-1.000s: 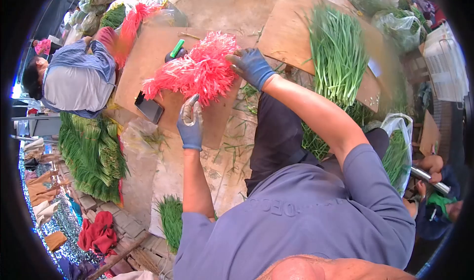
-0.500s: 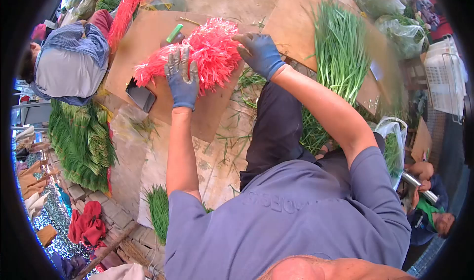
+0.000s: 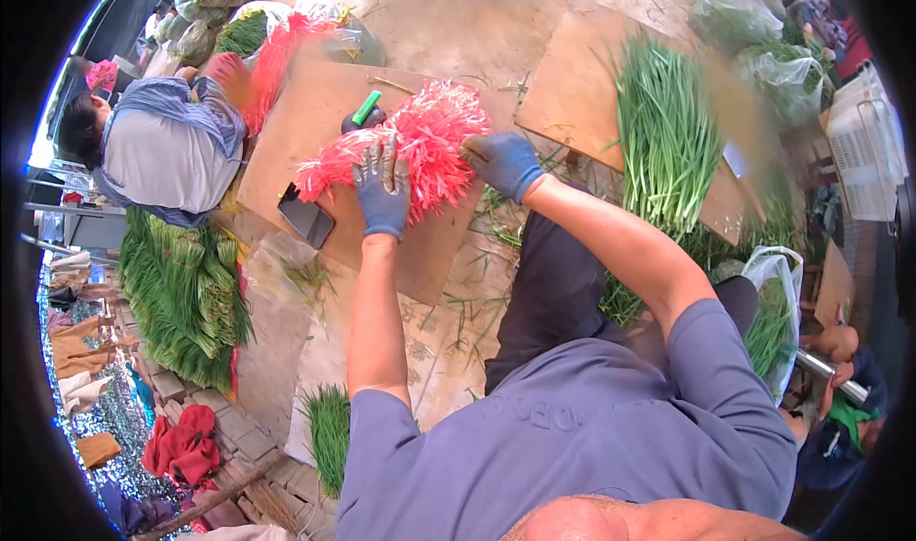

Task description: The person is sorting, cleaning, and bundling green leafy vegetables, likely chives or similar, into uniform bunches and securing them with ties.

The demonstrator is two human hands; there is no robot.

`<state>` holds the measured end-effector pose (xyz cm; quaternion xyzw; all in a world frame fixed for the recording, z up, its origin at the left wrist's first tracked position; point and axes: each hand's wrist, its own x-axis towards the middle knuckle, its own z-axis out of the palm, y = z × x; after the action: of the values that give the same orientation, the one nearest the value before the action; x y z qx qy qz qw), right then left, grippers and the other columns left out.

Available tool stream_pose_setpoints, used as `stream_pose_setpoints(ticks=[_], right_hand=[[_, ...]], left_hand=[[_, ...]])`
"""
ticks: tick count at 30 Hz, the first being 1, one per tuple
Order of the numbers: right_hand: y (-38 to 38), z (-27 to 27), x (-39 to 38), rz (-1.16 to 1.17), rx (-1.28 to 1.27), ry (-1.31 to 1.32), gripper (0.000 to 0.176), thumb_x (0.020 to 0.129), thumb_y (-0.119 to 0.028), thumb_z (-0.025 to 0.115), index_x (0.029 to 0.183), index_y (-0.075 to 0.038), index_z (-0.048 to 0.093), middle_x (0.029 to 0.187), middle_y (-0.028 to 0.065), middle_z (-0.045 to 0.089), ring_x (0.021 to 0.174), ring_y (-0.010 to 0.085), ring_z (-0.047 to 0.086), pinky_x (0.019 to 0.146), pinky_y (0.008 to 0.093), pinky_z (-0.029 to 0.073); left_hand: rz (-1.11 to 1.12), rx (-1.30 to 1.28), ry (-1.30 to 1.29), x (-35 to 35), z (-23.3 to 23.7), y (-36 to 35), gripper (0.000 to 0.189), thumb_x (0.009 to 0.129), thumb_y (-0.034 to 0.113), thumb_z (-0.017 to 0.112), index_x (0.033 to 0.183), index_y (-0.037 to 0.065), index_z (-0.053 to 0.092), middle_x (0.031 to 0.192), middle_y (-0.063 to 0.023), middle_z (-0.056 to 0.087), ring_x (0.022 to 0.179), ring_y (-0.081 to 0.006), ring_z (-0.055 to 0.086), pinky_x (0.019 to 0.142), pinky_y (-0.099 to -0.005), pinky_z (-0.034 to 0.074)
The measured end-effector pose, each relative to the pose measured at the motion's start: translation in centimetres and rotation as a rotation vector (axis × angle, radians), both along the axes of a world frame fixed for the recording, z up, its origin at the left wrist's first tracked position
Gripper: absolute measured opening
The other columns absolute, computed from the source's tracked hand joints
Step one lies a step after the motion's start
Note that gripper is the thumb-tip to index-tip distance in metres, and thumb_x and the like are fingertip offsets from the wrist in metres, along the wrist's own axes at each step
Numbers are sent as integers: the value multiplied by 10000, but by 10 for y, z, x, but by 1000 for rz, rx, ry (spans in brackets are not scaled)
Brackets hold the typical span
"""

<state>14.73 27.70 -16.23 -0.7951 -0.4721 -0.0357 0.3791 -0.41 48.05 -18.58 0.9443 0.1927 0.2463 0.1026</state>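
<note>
A bundle of pink plastic strips (image 3: 444,126) lies on a brown board (image 3: 286,83), its loose ends fanned out to the right. My left hand (image 3: 384,193), in a blue-grey glove, rests flat on the narrower left part with fingers stretched out. At the bundle's right edge, my right hand (image 3: 506,164), gloved too, has its fingers bent and pressed together on strip ends. Beyond the bundle sits a dark rounded object (image 3: 359,121) with a green-handled tool (image 3: 365,108) on it. A black phone (image 3: 305,217) lies near the board's left edge.
Loose green stalks (image 3: 668,135) cover part of a second board (image 3: 572,83) at right. Tied green bundles (image 3: 181,293) are stacked at left beside a seated person (image 3: 167,150). Plastic bags (image 3: 778,302) and a white crate (image 3: 859,145) stand at right. Another person (image 3: 844,398) sits lower right.
The view has shifted, so the scene appears lower and farther right. My right hand's fingers have drawn in closer against the strip ends. My left hand stays flat on the bundle.
</note>
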Motion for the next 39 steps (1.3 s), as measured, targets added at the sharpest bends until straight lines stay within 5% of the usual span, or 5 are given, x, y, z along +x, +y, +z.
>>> stream_pose_setpoints(ticks=[15,20,22,27,39], right_hand=[[-238,121,5,-249,606,659,165,931,-175,645,944,-15,686,856,69,677,771,92,611,697,270,479],[-306,177,-40,-132,184,643,235,931,-249,678,956,-15,678,789,32,633,725,73,524,664,260,442],[-316,181,-56,-65,169,692,258,930,-274,686,952,-18,677,769,27,619,718,68,501,658,257,435],[-345,175,-76,-86,475,806,283,958,-294,663,1014,-17,653,864,26,645,802,72,559,748,258,480],[-339,112,-118,-117,936,989,208,992,-202,611,1100,-26,640,950,0,643,868,71,586,785,226,487]], left_hand=[[137,-13,-156,5,26,-17,486,1017,296,493,1415,17,492,1444,-198,502,1385,-363,411,1175,-469,256],[-535,-453,-358,9,175,-205,416,997,163,543,1369,-21,527,1388,-180,560,1327,-253,488,1138,-407,339],[-798,-318,-197,14,199,-271,373,937,135,659,1279,0,598,1128,-178,669,1047,-253,647,908,-358,505],[-829,-1110,183,11,180,-345,228,1004,204,593,1001,-15,657,651,-26,581,569,-89,555,530,-261,447],[-691,-768,123,-10,163,-393,157,987,131,586,927,2,651,695,-80,600,604,-88,521,563,-280,437]])
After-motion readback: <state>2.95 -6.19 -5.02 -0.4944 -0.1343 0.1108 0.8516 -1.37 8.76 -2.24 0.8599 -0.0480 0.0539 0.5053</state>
